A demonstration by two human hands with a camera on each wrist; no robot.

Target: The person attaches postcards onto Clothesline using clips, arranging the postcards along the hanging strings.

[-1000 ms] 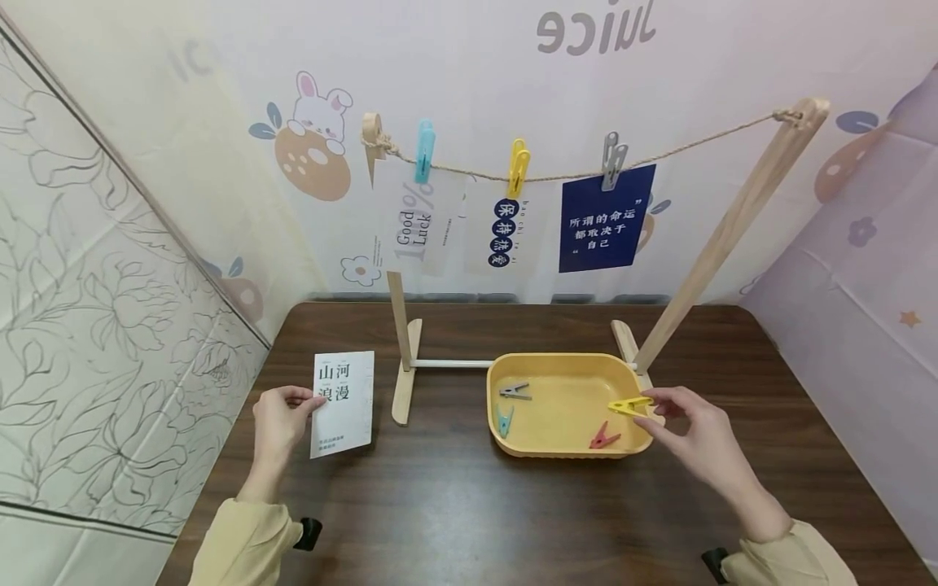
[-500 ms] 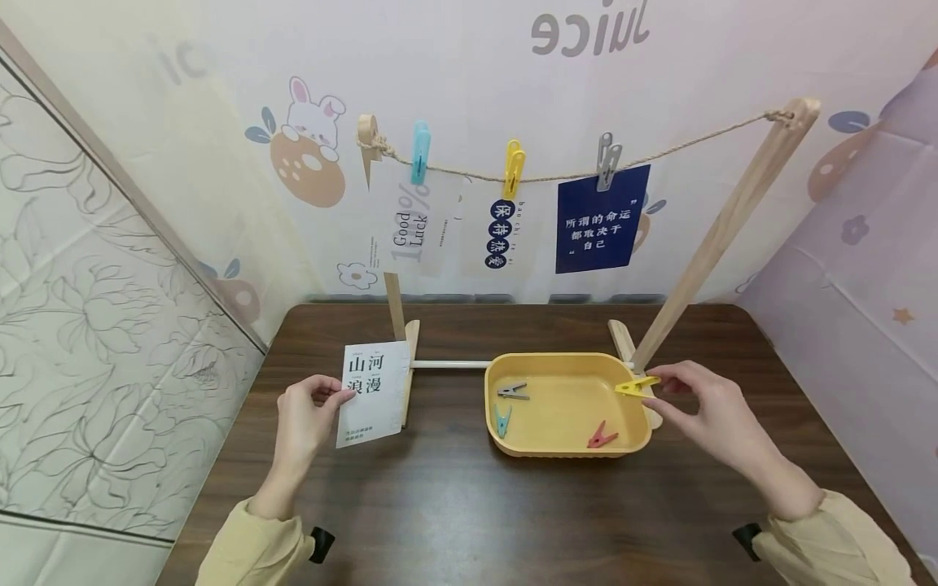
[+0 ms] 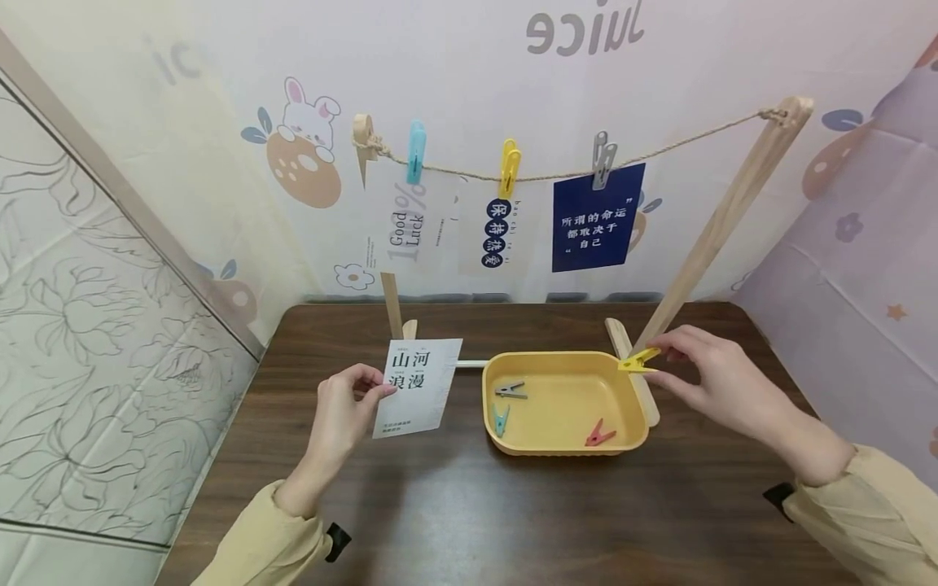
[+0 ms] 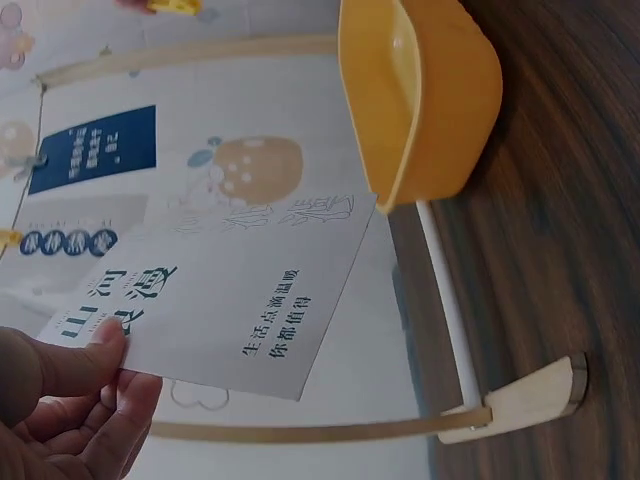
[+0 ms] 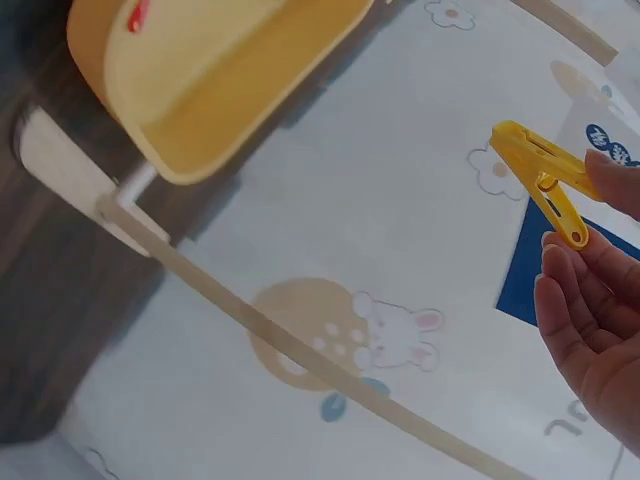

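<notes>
My left hand [image 3: 344, 411] pinches a white card [image 3: 428, 399] with dark green characters by its left edge, thumb in front. The card is held up over the table, left of the yellow basin [image 3: 564, 450]. My right hand [image 3: 721, 378] pinches a yellow clothespin [image 3: 639, 360] by its handle ends, over the basin's far right corner. In the right wrist view the clothespin [image 5: 540, 170] points away from the fingers, its tips together. Inside the basin lie a grey clothespin [image 3: 510, 391], a teal clothespin [image 3: 501, 419] and a red clothespin [image 3: 599, 435].
Behind the basin, a twine line [image 3: 681, 150] hangs between wooden posts [image 3: 721, 224]. Clipped along it are a Good Luck card [image 3: 410, 228] with a blue clothespin, a white card [image 3: 523, 228] with a yellow one, and a navy card [image 3: 597, 220] with a grey one.
My left hand has carried the white card to the right, closer to the basin. My right hand has raised the yellow clothespin from within the basin toward its far right corner.
</notes>
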